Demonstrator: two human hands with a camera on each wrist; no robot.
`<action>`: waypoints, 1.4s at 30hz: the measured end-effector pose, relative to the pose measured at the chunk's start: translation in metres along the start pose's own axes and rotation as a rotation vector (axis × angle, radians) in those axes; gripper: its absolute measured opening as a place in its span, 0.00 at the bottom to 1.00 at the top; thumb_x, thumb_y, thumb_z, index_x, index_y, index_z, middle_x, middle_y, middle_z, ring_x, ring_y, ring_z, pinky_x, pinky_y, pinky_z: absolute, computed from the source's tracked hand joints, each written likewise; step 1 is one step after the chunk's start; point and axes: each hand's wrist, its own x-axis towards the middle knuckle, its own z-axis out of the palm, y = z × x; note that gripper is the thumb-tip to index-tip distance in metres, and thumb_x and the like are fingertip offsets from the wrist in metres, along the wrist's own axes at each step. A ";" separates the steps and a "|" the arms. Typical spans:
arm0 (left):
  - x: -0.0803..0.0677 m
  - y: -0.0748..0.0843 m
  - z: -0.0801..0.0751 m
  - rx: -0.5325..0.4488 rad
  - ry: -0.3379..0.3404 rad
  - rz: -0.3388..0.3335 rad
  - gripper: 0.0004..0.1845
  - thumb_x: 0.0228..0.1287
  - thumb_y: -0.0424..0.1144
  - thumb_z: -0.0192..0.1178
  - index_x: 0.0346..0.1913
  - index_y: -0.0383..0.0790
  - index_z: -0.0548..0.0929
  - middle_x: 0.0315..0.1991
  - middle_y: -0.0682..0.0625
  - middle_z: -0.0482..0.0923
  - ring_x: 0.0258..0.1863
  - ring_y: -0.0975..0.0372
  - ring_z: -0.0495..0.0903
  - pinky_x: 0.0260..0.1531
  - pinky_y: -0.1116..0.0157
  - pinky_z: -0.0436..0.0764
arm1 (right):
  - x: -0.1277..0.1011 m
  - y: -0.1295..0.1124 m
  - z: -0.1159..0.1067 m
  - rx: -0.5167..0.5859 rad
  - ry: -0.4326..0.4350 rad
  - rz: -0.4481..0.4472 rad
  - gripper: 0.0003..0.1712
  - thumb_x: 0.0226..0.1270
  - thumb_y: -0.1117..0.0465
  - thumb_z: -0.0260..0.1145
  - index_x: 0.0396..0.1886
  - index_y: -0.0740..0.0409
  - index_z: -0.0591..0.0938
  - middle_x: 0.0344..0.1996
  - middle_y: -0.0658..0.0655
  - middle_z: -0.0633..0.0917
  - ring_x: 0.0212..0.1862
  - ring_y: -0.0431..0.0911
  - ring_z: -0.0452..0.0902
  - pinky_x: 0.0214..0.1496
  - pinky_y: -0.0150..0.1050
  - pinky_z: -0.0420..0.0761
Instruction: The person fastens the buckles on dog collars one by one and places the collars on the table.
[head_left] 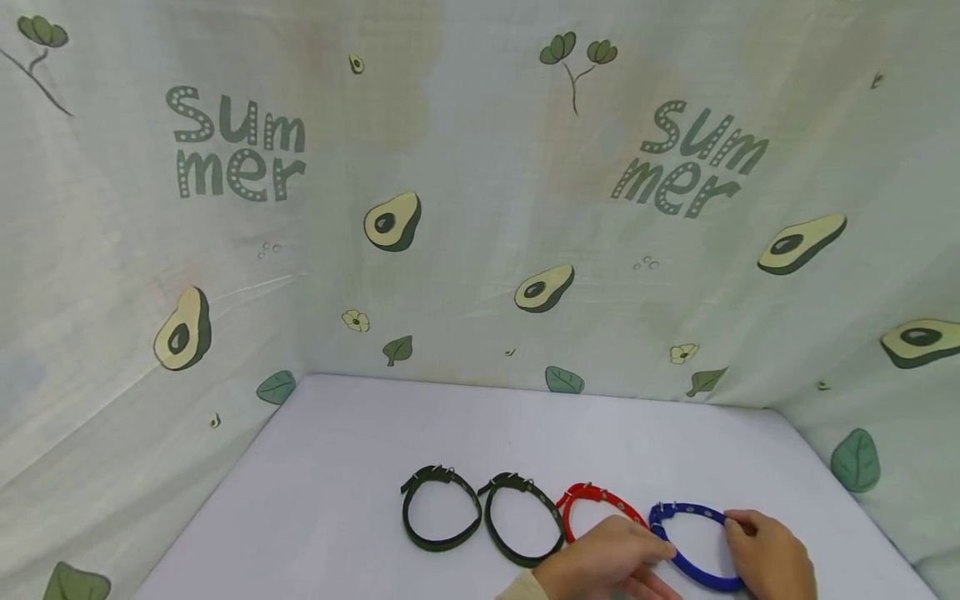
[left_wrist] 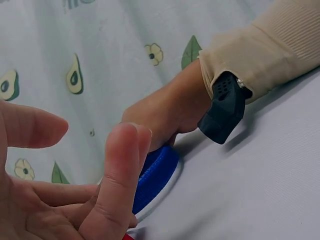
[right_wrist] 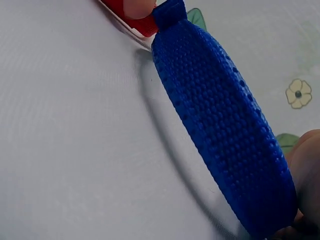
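A blue buckled collar [head_left: 705, 577] lies in a loop at the right of the row in the head view. My right hand [head_left: 772, 554] pinches its right side. My left hand [head_left: 603, 557] is at the loop's left side, in front of the red collar [head_left: 597, 493] and hiding part of it. In the left wrist view, the thumb and fingers of this hand are apart with nothing between them, and the blue strap shows behind. The right wrist view shows the woven blue band close up, with a fingertip [right_wrist: 140, 7] by its upper end.
Two dark collars, one at the far left [head_left: 442, 545] and one beside it [head_left: 528, 560], lie looped on the white table [head_left: 315, 500]. A printed cloth [head_left: 465, 333] with avocados and leaves hangs behind and at the sides. A dark device [left_wrist: 222, 112] sits on the right wrist.
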 end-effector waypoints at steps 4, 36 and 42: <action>-0.002 0.000 -0.001 0.034 0.024 -0.012 0.10 0.69 0.43 0.64 0.39 0.37 0.83 0.33 0.44 0.84 0.37 0.56 0.88 0.47 0.62 0.83 | 0.001 -0.002 0.001 0.008 0.013 -0.008 0.16 0.66 0.62 0.62 0.45 0.70 0.84 0.30 0.59 0.85 0.35 0.54 0.79 0.33 0.48 0.74; -0.010 0.000 -0.071 0.211 0.070 0.427 0.10 0.72 0.42 0.61 0.43 0.38 0.86 0.33 0.52 0.86 0.31 0.60 0.86 0.31 0.62 0.85 | -0.016 -0.035 0.003 0.021 0.434 -0.390 0.06 0.57 0.71 0.65 0.33 0.67 0.86 0.26 0.57 0.82 0.29 0.51 0.76 0.29 0.44 0.76; -0.017 -0.002 -0.090 0.224 0.143 0.446 0.10 0.72 0.41 0.61 0.44 0.37 0.85 0.34 0.49 0.86 0.31 0.60 0.85 0.31 0.63 0.84 | -0.017 -0.047 0.008 0.007 0.342 -0.493 0.05 0.58 0.70 0.67 0.33 0.64 0.87 0.26 0.53 0.82 0.29 0.46 0.75 0.27 0.38 0.76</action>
